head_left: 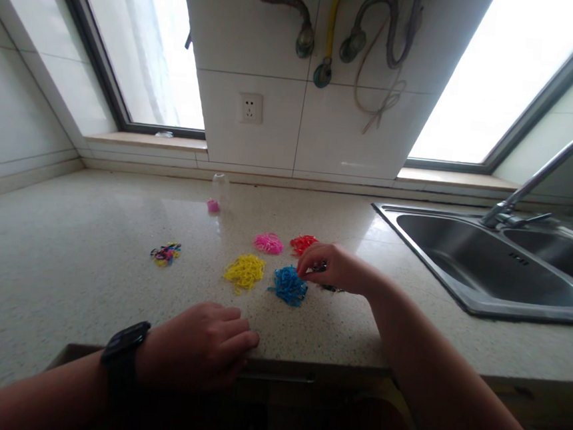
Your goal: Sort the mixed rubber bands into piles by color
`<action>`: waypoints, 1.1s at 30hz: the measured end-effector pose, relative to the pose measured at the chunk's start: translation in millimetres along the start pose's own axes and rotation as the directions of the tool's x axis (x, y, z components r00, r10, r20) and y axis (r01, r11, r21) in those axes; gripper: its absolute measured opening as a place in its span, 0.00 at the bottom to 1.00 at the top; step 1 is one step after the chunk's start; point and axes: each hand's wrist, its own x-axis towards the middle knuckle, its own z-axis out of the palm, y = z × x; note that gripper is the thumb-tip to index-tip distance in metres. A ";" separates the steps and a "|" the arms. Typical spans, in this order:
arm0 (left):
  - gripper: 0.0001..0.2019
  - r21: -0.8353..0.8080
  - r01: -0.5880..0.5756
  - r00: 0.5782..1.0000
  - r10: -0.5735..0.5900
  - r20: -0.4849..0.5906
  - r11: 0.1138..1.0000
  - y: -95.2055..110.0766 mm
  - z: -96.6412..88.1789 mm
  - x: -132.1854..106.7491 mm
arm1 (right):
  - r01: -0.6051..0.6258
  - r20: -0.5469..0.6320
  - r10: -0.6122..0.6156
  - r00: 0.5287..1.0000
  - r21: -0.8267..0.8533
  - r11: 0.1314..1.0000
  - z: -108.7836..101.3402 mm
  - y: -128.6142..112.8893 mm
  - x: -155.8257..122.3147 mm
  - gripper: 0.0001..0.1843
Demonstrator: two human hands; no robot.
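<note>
My right hand (335,267) is over the right edge of a blue pile of small loop-like bands (289,286), thumb and fingertips pinched together. Whatever is between those fingertips is too small to make out. Partly hidden behind this hand lies a dark pile (331,288). Just behind it are a red pile (303,244) and a pink pile (268,243), with a yellow pile (245,271) left of the blue one. A smaller mixed-colour pile (165,254) lies farther left. My left hand (210,342) rests at the counter's front edge, fingers curled in, wearing a black watch.
Toward the back of the speckled counter (115,227) stands a clear container (220,188) beside a small pink object (212,205). A steel sink (459,304) with a tap (535,180) is at the right. Pipes and a socket (250,108) are on the tiled wall.
</note>
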 end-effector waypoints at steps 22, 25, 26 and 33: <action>0.06 -0.001 -0.003 1.000 0.003 0.019 1.000 -0.2 -0.7 0.6 | 0.072 0.030 -0.071 0.997 -0.012 0.997 -0.2 2.3 2.2 0.05; 0.06 -0.010 0.003 1.000 -0.002 0.021 1.000 -0.1 -1.0 -0.2 | 0.021 -0.117 -0.024 0.993 -0.030 0.999 -5.3 5.4 -0.5 0.07; 0.06 -0.010 0.004 1.000 -0.004 0.019 1.000 0.0 -0.9 -0.5 | -0.005 -0.169 -0.002 0.986 -0.044 0.999 -7.8 6.8 -1.7 0.07; 0.05 -0.004 -0.005 1.000 0.005 0.002 1.000 0.0 -1.0 0.6 | -0.248 -0.450 0.177 0.875 -0.104 0.963 -34.4 40.0 -16.1 0.15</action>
